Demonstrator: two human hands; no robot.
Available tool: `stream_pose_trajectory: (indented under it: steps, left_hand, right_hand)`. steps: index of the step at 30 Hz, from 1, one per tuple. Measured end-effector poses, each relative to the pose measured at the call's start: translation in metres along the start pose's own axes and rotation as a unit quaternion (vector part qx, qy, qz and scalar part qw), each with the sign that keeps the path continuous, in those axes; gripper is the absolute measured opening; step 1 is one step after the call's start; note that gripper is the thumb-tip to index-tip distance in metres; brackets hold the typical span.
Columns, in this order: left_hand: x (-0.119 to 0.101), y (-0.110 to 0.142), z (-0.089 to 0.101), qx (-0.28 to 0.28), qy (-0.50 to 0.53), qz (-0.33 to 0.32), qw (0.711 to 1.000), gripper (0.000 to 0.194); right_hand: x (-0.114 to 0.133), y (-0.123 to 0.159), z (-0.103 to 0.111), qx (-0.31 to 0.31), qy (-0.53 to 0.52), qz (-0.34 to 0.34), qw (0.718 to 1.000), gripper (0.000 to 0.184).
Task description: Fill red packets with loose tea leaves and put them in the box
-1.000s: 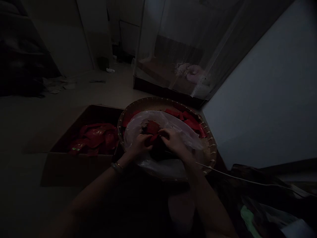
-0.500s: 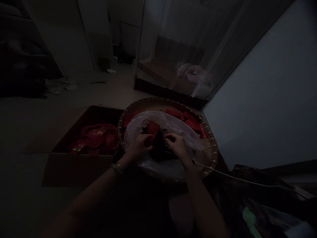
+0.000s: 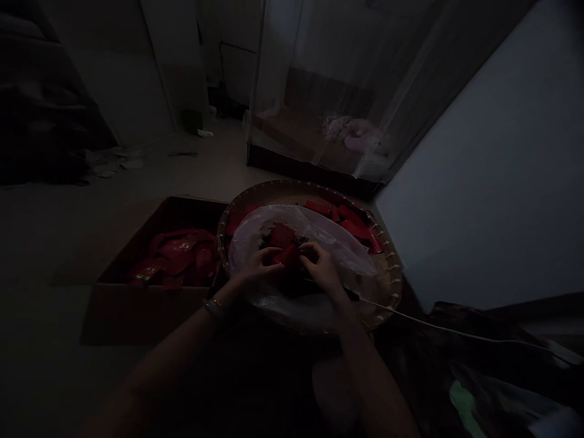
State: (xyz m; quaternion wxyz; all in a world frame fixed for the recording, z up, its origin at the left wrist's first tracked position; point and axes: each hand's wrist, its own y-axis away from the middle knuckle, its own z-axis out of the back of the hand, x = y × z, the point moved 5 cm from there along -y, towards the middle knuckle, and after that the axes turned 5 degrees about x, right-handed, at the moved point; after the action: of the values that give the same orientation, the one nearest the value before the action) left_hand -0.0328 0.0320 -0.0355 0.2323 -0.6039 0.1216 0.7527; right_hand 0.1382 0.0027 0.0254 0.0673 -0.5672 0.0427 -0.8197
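The room is very dim. A round woven basket lies on the floor with a clear plastic bag spread over it and red packets at its far side. Both my hands meet over a dark pile in the bag. My left hand, a bangle on its wrist, pinches a small red packet with curled fingers. My right hand grips the same packet from the right, fingers bent over it.
A cardboard box holding several red packets stands left of the basket. A thin white cord runs right from the basket. A mesh-covered frame stands behind, a pale wall to the right, clutter at lower right.
My right hand dipped into the dark pile, then came back up to the red packet. My left hand kept its pinch on the packet and barely moved.
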Motion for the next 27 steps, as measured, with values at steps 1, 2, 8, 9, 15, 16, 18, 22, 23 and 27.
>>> stream_pose_trajectory:
  steps: [1, 2, 8, 9, 15, 16, 18, 22, 23, 27]
  left_hand:
    - [0.002, 0.000, -0.002, 0.031, 0.040, 0.031, 0.998, 0.049]
    - [0.004, 0.000, -0.005, 0.060, 0.067, 0.058, 0.994, 0.045]
    - [0.009, 0.004, -0.004, 0.052, 0.114, 0.111, 0.986, 0.031]
    - [0.009, 0.004, -0.004, 0.042, 0.113, 0.110, 0.987, 0.030]
    - [0.007, 0.002, -0.007, 0.070, 0.079, 0.090, 0.990, 0.026]
    - [0.006, 0.001, -0.007, 0.077, 0.072, 0.085, 0.991, 0.026]
    - [0.003, 0.001, -0.008, 0.087, 0.072, 0.075, 0.991, 0.026]
    - [0.000, 0.002, -0.008, 0.101, 0.136, 0.064, 0.983, 0.042]
    - [0.001, 0.002, -0.009, 0.105, 0.156, 0.067, 0.980, 0.043]
    - [0.008, 0.003, -0.013, 0.121, 0.188, 0.096, 0.970, 0.038]
  right_hand:
    - [0.000, 0.000, 0.004, 0.000, -0.008, 0.005, 1.000, 0.019]
    - [0.000, 0.001, 0.006, 0.001, -0.012, 0.010, 1.000, 0.019]
    - [0.001, 0.006, 0.006, 0.031, 0.026, 0.022, 0.999, 0.020]
    - [0.000, 0.007, 0.006, 0.036, 0.037, 0.014, 0.999, 0.024]
    - [-0.010, 0.008, 0.004, 0.121, 0.098, -0.027, 0.987, 0.022]
    - [-0.011, 0.007, 0.004, 0.124, 0.100, -0.021, 0.987, 0.023]
    - [-0.009, 0.006, 0.007, 0.112, 0.103, 0.000, 0.988, 0.026]
    - [-0.004, 0.006, 0.007, 0.101, 0.114, 0.027, 0.988, 0.028]
    - [-0.003, 0.007, 0.005, 0.112, 0.115, 0.033, 0.987, 0.027]
    - [-0.002, 0.011, -0.012, 0.205, 0.120, 0.015, 0.971, 0.024]
